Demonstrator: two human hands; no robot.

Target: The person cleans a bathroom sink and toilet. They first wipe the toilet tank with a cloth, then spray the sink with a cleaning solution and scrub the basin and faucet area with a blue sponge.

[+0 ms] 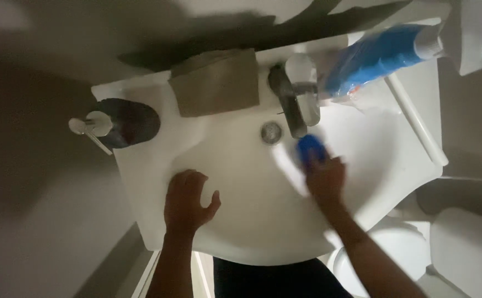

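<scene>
A blue sponge (311, 149) is gripped by the closed fingers of the right hand (325, 179) inside the white sink (241, 221), beneath the faucet (293, 105). The left hand (188, 201) is laid on the basin, fingers spread. Scrubbing is judged under way; the remaining basin appears untreated

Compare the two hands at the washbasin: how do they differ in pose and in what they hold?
The left hand lies flat and spread on the front rim of the white washbasin, holding nothing; the right hand reaches into the bowl and grips a blue sponge. The left hand looks sharp, while the right hand is blurred. The right hand is nearer the chrome tap than the left hand. Both are bare and touch the basin.
</scene>
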